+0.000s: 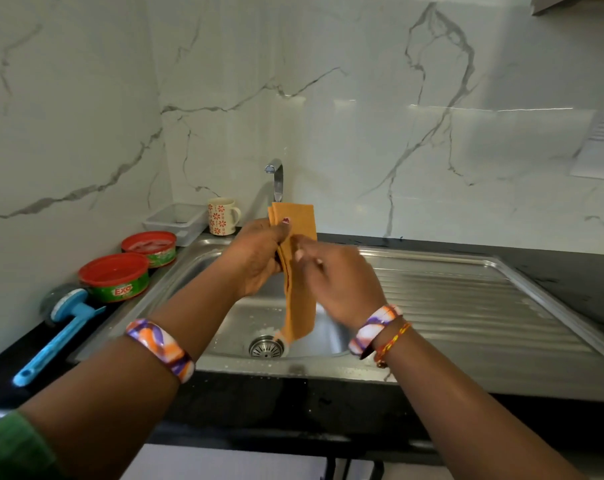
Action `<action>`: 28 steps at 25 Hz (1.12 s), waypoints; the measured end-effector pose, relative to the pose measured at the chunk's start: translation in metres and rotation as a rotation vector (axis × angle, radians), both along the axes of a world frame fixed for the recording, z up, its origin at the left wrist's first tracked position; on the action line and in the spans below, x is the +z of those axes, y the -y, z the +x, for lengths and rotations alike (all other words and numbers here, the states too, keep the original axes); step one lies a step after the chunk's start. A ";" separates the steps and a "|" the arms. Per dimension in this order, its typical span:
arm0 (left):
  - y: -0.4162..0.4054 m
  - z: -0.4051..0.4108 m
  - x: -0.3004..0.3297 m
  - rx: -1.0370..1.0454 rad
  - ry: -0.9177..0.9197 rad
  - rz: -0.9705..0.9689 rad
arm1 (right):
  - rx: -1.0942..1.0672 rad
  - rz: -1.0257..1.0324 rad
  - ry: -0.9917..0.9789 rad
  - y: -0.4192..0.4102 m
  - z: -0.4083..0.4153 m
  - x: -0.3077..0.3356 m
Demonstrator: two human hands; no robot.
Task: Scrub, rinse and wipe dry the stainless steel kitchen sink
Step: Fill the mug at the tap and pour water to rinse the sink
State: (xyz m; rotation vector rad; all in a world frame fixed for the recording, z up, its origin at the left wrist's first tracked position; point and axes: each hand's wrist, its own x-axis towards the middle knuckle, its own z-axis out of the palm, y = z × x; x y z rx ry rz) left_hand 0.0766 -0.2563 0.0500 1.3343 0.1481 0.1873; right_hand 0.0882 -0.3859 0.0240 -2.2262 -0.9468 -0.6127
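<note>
- A blue brush [56, 336] lay at the far left of the dark surface [570, 271], beside two red-lidded tubs [115, 277].
- A clear box [177, 220] and a flowered mug [222, 215] stood against the marble wall [362, 98].
- The left hand [259, 256] pinched a folded orange cloth [298, 271] over the steel sink [203, 271], below the tap [276, 178].
- The right hand [342, 285] gripped the cloth lower down, fingers curled; it was blurred.
- The ridged draining board [466, 306] stretched right.
</note>
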 end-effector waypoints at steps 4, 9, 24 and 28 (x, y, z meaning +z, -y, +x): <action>-0.013 -0.009 0.009 -0.113 0.020 -0.143 | 0.020 0.626 -0.625 0.023 0.028 0.005; -0.012 -0.006 0.011 -0.091 -0.002 -0.231 | 0.326 0.607 -1.035 0.034 0.023 -0.001; -0.011 0.001 -0.026 -0.150 0.046 0.242 | 0.315 0.575 -0.955 0.039 0.047 -0.012; -0.018 -0.001 -0.043 -0.248 -0.095 0.015 | 0.293 0.596 -1.007 0.035 0.051 -0.024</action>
